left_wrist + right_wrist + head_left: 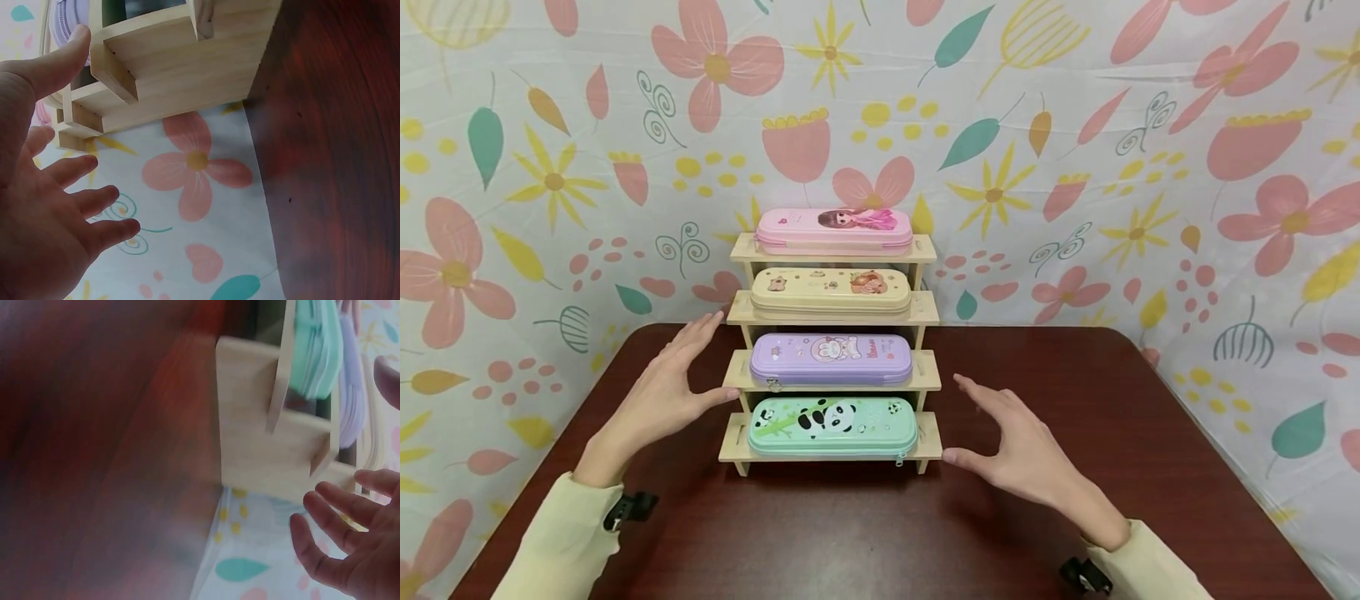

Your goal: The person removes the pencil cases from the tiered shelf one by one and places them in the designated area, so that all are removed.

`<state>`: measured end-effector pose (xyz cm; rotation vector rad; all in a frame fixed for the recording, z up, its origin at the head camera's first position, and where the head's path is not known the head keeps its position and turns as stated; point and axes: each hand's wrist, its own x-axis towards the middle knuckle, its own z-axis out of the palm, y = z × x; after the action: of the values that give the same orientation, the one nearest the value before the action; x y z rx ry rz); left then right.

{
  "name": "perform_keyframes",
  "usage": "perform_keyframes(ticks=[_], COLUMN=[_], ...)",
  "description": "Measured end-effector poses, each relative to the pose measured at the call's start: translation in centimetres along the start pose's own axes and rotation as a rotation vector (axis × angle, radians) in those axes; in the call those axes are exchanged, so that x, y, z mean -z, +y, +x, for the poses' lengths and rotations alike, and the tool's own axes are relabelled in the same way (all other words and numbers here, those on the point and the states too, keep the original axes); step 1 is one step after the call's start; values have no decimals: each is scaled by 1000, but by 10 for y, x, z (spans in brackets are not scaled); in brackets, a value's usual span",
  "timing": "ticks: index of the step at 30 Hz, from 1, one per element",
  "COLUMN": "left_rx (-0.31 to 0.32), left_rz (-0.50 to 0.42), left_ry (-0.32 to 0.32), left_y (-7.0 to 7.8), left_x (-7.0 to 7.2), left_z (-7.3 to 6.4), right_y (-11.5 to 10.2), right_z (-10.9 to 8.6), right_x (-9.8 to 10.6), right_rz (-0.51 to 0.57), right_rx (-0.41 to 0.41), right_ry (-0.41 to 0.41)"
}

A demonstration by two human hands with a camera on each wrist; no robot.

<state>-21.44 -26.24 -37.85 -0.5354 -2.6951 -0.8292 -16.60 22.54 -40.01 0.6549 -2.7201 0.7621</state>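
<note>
A stepped wooden rack (739, 365) with tiered shelves stands on the table, one zippered pencil case on each. From top to bottom lie a pink case with a doll picture (797, 227), a cream case (812, 290), a purple case (790, 358) and a mint green panda case (872, 425). My left hand (662, 392) hovers beside the rack's left side, fingers extended and thumb near the purple case's shelf end. To the right of the rack my right hand (1026, 446) is spread, its thumb close to the lowest shelf's end. Neither hand holds anything.
The rack stands toward the back of a dark reddish-brown table (850, 533). Behind it hangs a white cloth (1075, 100) with flowers and leaves, close to the table's back edge. Each wrist has a small black device (628, 508) strapped on.
</note>
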Motion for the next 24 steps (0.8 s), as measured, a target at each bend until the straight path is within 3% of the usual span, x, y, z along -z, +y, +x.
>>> perform_keyframes(ticks=[12, 17, 24], left_rx=[-30, -31, -44], left_rz=[-133, -158, -221], left_ry=[6, 9, 4], left_y=[-1, -1, 0], left_x=[-4, -4, -5], left_z=[8, 10, 11], right_y=[-21, -27, -37], right_z=[6, 10, 16], right_x=[-19, -26, -35], right_rz=[259, 256, 191], right_rx=[62, 56, -32], right_ry=[11, -34, -98])
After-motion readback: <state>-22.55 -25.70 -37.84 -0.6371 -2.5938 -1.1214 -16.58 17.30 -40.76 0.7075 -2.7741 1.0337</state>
